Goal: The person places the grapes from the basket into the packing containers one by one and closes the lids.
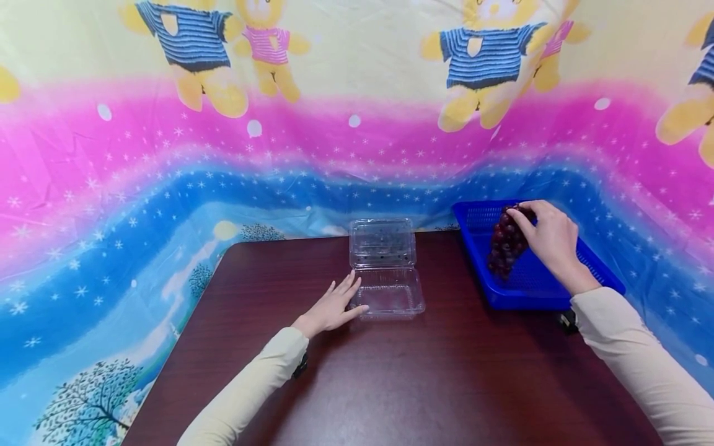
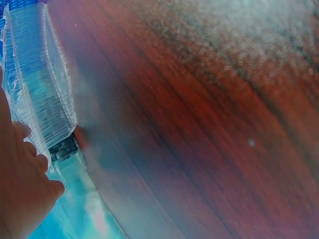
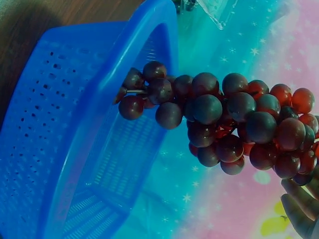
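Observation:
A bunch of dark red grapes (image 1: 506, 244) hangs from my right hand (image 1: 552, 238), which pinches its top end over the blue basket (image 1: 496, 299). In the right wrist view the grapes (image 3: 239, 119) show large and round, with the fingertips (image 3: 299, 209) at one end of the bunch. My left hand (image 1: 331, 306) lies with spread fingers against the left side of a clear plastic clamshell box (image 1: 390, 297). The box's lid (image 1: 382, 241) stands raised at the back. From the left wrist, the fingers touch the box's side (image 2: 45, 89).
A dark brown wooden table (image 1: 424, 378) carries the box and the basket. Behind it hangs a cloth (image 1: 312, 148) printed with bears and snowflakes, coming down close to the table's back edge. The basket sits at the back right.

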Motion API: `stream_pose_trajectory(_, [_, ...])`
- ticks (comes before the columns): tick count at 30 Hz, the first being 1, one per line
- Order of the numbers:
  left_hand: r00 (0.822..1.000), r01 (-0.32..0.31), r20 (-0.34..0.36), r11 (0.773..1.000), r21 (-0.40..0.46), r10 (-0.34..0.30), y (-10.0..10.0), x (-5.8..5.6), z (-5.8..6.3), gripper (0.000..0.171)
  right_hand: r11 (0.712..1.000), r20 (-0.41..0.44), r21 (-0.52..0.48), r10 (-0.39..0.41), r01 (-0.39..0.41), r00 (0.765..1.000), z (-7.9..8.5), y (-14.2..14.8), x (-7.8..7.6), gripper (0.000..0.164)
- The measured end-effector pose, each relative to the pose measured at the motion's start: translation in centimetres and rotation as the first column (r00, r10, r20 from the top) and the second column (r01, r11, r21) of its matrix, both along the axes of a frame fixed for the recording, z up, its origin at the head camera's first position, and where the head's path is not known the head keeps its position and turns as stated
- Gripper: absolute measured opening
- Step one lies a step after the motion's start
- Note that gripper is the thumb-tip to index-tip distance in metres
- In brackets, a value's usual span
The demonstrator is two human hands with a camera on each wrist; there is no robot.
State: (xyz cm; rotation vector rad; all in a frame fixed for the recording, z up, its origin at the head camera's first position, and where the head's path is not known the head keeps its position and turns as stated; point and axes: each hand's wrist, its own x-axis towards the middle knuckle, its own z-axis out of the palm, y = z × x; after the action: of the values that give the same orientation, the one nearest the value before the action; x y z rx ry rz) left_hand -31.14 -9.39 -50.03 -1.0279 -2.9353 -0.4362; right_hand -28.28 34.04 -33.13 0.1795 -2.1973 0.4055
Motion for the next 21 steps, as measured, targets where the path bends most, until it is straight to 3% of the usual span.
stream_pose_trajectory(11, [1.000,0.001,0.000,1.000,0.012,-0.001,-0.05,-0.03,0.27,0.083,0.998,0.022,-0.063,0.002,0.000,1.000,0.37,-0.13,0.06,0.035])
stream_pose_trajectory(16, [1.000,-0.003,0.000,1.000,0.012,0.003,-0.09,0.01,0.03,0.084,0.989,0.058,-0.151,0.014,-0.005,0.998,0.04,-0.16,0.08,0.039])
stream_pose_trajectory(21, [1.000,-0.004,0.003,1.000,0.017,0.004,-0.06,0.12,-0.19,0.082,0.971,0.032,-0.238,0.034,-0.026,0.999,-0.24,-0.41,0.05,0.040])
